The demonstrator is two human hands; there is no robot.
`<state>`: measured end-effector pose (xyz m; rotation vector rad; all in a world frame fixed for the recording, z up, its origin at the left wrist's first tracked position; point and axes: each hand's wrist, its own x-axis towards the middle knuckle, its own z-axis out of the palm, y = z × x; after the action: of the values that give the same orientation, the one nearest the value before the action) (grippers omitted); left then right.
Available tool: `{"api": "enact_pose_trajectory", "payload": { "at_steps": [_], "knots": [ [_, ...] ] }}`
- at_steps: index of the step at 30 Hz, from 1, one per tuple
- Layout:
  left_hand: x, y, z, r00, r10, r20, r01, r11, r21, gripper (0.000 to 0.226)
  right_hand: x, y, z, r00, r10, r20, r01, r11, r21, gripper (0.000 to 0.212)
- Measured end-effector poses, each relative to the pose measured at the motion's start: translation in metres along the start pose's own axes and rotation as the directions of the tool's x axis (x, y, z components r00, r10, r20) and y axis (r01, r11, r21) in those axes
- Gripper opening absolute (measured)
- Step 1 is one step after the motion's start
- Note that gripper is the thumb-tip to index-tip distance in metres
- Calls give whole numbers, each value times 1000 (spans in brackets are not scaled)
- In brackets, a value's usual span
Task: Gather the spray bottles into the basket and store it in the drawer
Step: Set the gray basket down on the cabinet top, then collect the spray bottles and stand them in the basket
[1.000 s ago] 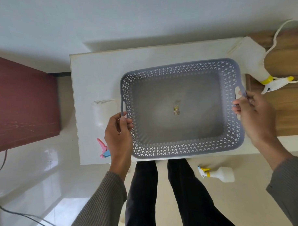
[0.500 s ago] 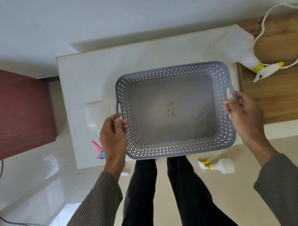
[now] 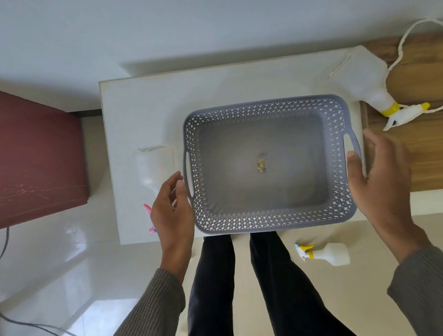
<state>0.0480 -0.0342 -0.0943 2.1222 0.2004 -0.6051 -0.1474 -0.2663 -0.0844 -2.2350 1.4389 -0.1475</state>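
A grey perforated basket (image 3: 272,224) sits on the white cabinet top (image 3: 143,107), with only a small scrap inside. My left hand (image 3: 173,214) hovers open beside its left handle. My right hand (image 3: 381,182) is open next to the right handle, fingers loose, not gripping. A white spray bottle with a pink trigger (image 3: 154,167) lies left of the basket. A larger white bottle with a yellow collar (image 3: 365,82) lies at the back right, across the cabinet edge. A small white bottle with a yellow trigger (image 3: 329,254) lies on the floor.
A wooden surface (image 3: 420,145) adjoins the cabinet on the right, with a white cord (image 3: 402,43) looping over it. A dark red cabinet (image 3: 31,159) stands at the left. A black cable (image 3: 32,325) runs across the tiled floor. My legs stand below the basket.
Both hands have let go of the basket handles and opened. The basket now rests on the cabinet top.
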Motion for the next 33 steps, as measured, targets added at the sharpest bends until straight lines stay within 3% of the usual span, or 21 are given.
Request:
{"api": "enact_pose_trajectory", "payload": {
  "at_steps": [5,9,11,16,20,24,29,33],
  "knots": [
    [-16,-4,-22,995,102,-17,-101,994,40,34,-13,-56,6,958,-280,60,278,960,44,45],
    [-18,-15,-45,962,275,6,-270,941,206,57,-26,-120,35,830,-502,243,512,859,24,54],
    [-15,-24,-57,934,353,49,-350,886,305,59,-34,-151,52,737,-574,356,617,787,-8,65],
    [-5,-44,-90,906,421,45,-385,775,501,64,-55,-211,103,438,-661,609,869,484,-100,88],
    [0,-59,-111,922,385,35,-331,739,587,66,-61,-239,138,264,-638,723,964,178,-195,87],
    [2,-77,-125,947,321,-5,-260,777,573,68,-62,-258,162,258,-492,831,948,-38,-317,82],
    [3,-91,-132,964,263,-26,-212,829,518,67,-51,-277,175,262,-484,835,932,-96,-348,53],
    [4,-90,-132,948,298,-109,-224,874,432,53,-39,-289,189,262,-495,828,916,-142,-375,48]
  ]
}}
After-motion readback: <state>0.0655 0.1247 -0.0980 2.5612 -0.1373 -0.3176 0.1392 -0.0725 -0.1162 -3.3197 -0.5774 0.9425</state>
